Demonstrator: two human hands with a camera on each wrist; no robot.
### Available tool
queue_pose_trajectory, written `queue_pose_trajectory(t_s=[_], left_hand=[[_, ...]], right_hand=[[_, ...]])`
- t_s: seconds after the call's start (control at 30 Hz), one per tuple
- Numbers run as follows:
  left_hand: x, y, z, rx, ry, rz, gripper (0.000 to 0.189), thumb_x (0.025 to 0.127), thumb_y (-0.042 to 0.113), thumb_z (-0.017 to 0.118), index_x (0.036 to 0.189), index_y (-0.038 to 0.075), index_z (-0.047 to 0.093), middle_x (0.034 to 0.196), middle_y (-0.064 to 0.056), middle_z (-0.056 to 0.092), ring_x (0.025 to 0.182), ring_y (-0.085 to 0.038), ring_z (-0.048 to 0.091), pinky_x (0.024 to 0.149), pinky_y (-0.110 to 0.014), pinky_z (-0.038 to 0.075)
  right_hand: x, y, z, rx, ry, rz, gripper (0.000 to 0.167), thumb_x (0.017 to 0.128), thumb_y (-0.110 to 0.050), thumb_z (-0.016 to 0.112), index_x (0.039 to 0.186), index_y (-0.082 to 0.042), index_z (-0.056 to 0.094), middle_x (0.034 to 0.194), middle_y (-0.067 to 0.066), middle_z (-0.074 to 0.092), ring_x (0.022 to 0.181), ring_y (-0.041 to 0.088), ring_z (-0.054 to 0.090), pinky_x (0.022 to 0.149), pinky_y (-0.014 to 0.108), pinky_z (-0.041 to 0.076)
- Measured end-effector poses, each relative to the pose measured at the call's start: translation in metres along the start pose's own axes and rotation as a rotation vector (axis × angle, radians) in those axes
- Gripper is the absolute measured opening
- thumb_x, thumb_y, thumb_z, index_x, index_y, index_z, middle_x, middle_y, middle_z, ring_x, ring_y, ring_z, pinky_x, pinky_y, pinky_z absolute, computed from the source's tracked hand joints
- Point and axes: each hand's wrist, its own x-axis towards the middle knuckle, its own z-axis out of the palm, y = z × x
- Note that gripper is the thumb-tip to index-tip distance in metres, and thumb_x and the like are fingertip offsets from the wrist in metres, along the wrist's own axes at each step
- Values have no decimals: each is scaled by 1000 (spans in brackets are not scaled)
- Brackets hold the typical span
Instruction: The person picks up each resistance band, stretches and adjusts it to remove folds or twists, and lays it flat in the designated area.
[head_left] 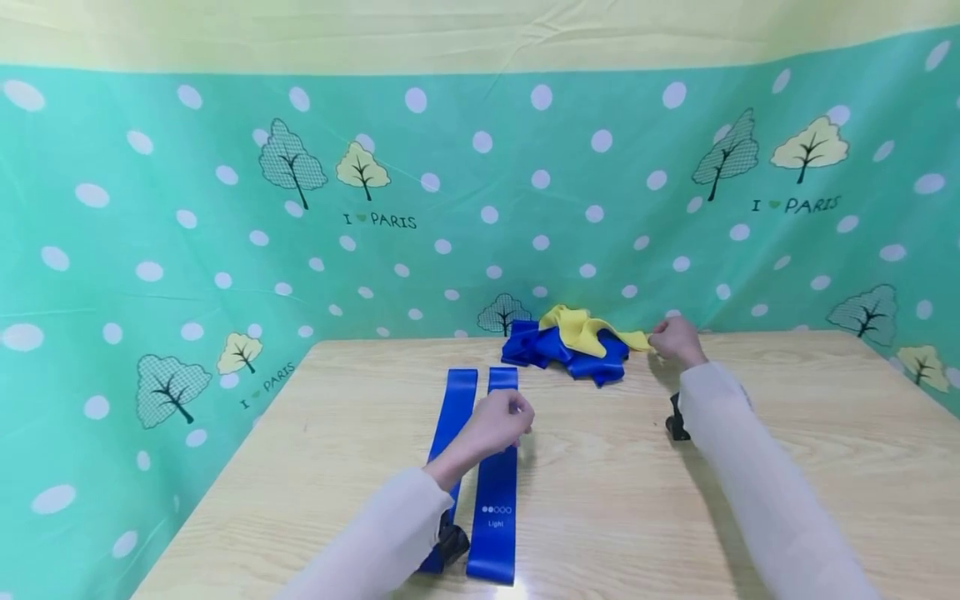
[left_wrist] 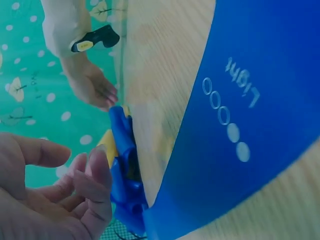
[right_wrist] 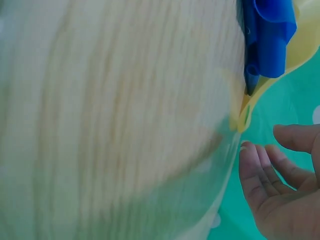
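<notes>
Two flat blue resistance bands lie lengthwise side by side on the table. The right one (head_left: pixel 495 492) bears the word "Light" and a row of small circles; the left one (head_left: pixel 453 404) is partly covered by my forearm. Above them hovers my left hand (head_left: pixel 498 421), fingers loosely bent with nothing between them. At the table's back, a yellow band (head_left: pixel 577 329) is draped over a crumpled heap of blue bands (head_left: pixel 551 350). Beside the yellow band's right end is my right hand (head_left: pixel 678 342). In the right wrist view its thumb and fingers stand apart, holding nothing, just short of the yellow tip.
The wooden table (head_left: pixel 337 417) reaches back to a green dotted curtain (head_left: pixel 450 200) printed with trees. Black wrist cameras show under both sleeves, the left one (head_left: pixel 453 542) over the left blue band and the right one (head_left: pixel 677 421) low above the wood.
</notes>
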Motion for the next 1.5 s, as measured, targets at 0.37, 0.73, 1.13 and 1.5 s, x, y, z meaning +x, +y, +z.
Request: queue_pose_trajectory(t_s=[0.37,0.73,1.13,1.5], left_hand=[[24,8,10,47,20,29,13,91,11,51,96,4,61,71,-2,57,60,-13,49,53,-25,39],[30,13,10,39,27,17,12,90,11,51,89,5,62,60,1,53,53,-11,47,50,-23,38],[35,4,15,-1,14,-10,10,89,9,52,89,4,61,73,-14,64,59,-15,51,51,-23,38],[39,3,20,-26,2,-21,10,88,5,51,86,4,60,80,-19,65,63,-21,56,52,-24,38]], right_hand=[[-9,2,12,56,30,181,25,73,-5,51,56,-13,36,47,-3,33,45,14,36,46,28,34],[-4,-7,11,170,56,198,13,70,-3,54,58,-7,50,49,0,49,48,15,46,47,28,40],[4,-11,28,315,4,334,6,74,-2,61,69,-3,60,49,-1,52,46,12,50,47,27,44],[2,-14,34,151,11,306,21,72,-2,51,54,-12,45,47,-1,42,44,15,42,44,27,37]])
